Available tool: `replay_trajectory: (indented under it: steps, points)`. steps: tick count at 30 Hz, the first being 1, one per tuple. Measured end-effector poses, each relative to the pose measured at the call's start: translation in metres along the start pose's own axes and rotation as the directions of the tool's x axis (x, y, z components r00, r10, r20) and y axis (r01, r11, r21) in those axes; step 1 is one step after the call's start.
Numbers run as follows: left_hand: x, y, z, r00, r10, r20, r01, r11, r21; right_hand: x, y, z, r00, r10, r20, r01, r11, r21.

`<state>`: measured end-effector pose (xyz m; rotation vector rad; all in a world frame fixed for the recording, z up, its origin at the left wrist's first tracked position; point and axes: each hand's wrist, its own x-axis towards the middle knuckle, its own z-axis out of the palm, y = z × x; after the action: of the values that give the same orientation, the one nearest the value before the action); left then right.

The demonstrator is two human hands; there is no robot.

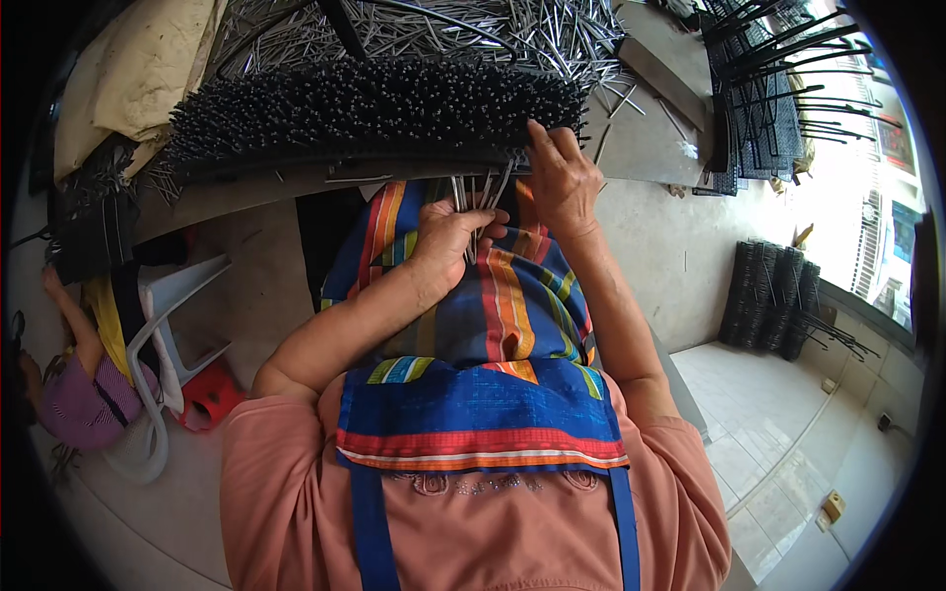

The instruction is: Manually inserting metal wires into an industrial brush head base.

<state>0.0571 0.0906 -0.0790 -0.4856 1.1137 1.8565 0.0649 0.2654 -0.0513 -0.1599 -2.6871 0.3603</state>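
Observation:
My left hand [448,236] is closed round a small bunch of thin silvery metal rods [471,219] above my striped apron [512,305]. The rods stick up between thumb and fingers, their upper ends close to the front edge of a wide black rack of upright pegs [374,113]. Many of the pegs have shiny tips. My right hand [567,182] is at the right end of this rack, fingers bent and pressed together; whatever they pinch is hidden or too small to name. One rod slants up from the bunch towards that hand.
Behind the rack lies a big heap of loose metal rods [434,34] on the table [641,148]. A flat metal bar [665,81] rests at its right. Black wire racks [754,118] hang further right, and black bundles [769,300] stand by the wall. At left sits another person [89,394] near a pale chair [153,394].

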Motion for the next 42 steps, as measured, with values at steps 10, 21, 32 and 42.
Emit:
replay_trajectory:
  steps: [10,21,32,42]
  points:
    - [-0.011,0.009,0.024,0.984,-0.028,0.177,0.027,1.0,0.008,-0.026,0.006,-0.023,0.623,0.31,0.718,-0.768,0.07,0.636]
    - [-0.01,-0.008,-0.003,0.969,-0.186,0.162,0.142,0.958,0.248,-0.004,0.029,-0.001,0.891,0.422,-0.167,-0.209,0.709,0.673]
    - [-0.013,-0.001,0.007,0.99,-0.067,0.126,0.021,0.943,0.332,-0.004,0.026,-0.007,0.916,0.367,-0.159,-0.209,0.779,0.591]
    - [-0.004,-0.004,0.007,0.997,0.013,0.077,-0.026,0.984,0.174,-0.007,0.018,0.003,0.95,0.284,-0.132,-0.206,0.883,0.422]
